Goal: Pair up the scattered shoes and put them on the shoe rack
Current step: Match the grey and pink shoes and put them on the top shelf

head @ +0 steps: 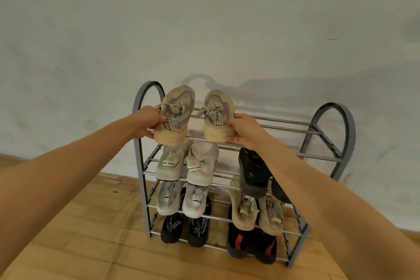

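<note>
Left shoe point(176, 116) and right shoe point(217, 118) are side by side at the left end of the shoe rack's point(284, 120) top shelf. Long axes run away from me, toes to the wall, heels at the front rail.

Left hand point(151, 124): fingers clasp the left shoe's outer heel side. Right hand point(244, 132): same on the right shoe.

Cannot tell whether the soles bear on the rails.

Next, likely: settle straight down, release.

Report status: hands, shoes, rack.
Left hand grips left beige sneaker, right hand grips right beige sneaker. Pair side by side at shoe rack top tier. Nothing seen blocking.
</note>
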{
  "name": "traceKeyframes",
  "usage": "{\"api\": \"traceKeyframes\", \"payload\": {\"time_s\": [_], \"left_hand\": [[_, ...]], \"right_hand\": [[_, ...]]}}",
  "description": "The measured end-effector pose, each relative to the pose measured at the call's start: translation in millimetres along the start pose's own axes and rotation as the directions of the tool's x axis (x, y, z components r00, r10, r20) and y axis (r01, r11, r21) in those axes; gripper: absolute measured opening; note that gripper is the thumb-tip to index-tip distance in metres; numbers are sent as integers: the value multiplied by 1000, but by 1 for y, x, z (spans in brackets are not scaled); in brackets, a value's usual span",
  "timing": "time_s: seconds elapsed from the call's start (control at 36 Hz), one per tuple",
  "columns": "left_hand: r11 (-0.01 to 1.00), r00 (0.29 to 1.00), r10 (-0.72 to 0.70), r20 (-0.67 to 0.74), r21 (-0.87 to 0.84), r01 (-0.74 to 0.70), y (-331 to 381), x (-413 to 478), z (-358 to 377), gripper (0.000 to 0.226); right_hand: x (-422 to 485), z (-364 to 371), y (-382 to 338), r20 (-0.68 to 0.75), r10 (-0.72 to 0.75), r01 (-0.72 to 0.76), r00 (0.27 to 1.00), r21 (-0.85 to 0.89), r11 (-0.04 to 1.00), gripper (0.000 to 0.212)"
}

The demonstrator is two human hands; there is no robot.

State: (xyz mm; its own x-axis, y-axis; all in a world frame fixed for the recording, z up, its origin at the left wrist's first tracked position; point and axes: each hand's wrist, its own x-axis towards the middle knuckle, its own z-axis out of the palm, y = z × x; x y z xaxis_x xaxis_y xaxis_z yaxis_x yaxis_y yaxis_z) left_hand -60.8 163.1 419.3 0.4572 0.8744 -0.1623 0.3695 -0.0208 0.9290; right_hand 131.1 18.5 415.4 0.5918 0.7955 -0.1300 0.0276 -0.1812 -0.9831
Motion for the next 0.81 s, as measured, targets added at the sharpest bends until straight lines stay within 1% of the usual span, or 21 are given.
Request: {"api": "traceKeyframes", "payload": {"time_s": [0.06,0.11,0.17,0.22,0.31,0.33,0.39,0.44,0.47,0.5,0.53,0.61,0.69,0.81], "left_hand": [[1000,1000,-11,-7,25,11,2,7,-2,29],[999,1000,-15,-12,31,15,3,14,-3,29],[1000,1000,-24,-17,20,24,4,20,-3,29],[999,999,-32,-14,21,32,5,25,-3,29],[999,999,-45,6,21,45,4,30,-3,23],[999,999,-52,14,15,52,4,31,-3,19],[998,998,-61,18,18,60,4,33,-3,16],[998,999,-51,1,42,51,5,36,-3,21],[997,999,-51,-8,53,51,5,37,-3,25],[997,999,-50,-15,61,51,6,38,-3,27],[996,999,-51,-19,71,52,6,38,-2,27],[994,998,-62,-32,92,64,6,37,-1,21],[992,998,-47,-28,117,50,1,35,1,13],[966,996,47,-77,256,-26,-3,35,2,6]], "right_hand": [[4,11,-3,23,13,-13,1000,2,1000,22],[8,20,-5,37,31,-32,999,25,999,29],[11,28,-5,45,48,-49,998,20,999,32],[15,33,-4,54,64,-64,997,2,998,26],[15,35,-2,75,51,-51,996,-6,999,8],[17,35,-1,72,35,-33,997,-31,999,6],[20,35,1,55,-3,10,998,-123,992,15],[23,35,3,25,-63,68,998,-297,952,9],[25,33,4,25,-90,93,996,-370,924,11],[26,32,5,30,-94,98,995,-397,913,14],[27,32,6,48,-91,103,995,-397,912,12],[25,31,9,51,-111,122,993,-427,896,20],[27,34,14,20,-129,123,991,-479,869,16],[23,35,17,-26,-151,115,988,-525,844,37]]}}
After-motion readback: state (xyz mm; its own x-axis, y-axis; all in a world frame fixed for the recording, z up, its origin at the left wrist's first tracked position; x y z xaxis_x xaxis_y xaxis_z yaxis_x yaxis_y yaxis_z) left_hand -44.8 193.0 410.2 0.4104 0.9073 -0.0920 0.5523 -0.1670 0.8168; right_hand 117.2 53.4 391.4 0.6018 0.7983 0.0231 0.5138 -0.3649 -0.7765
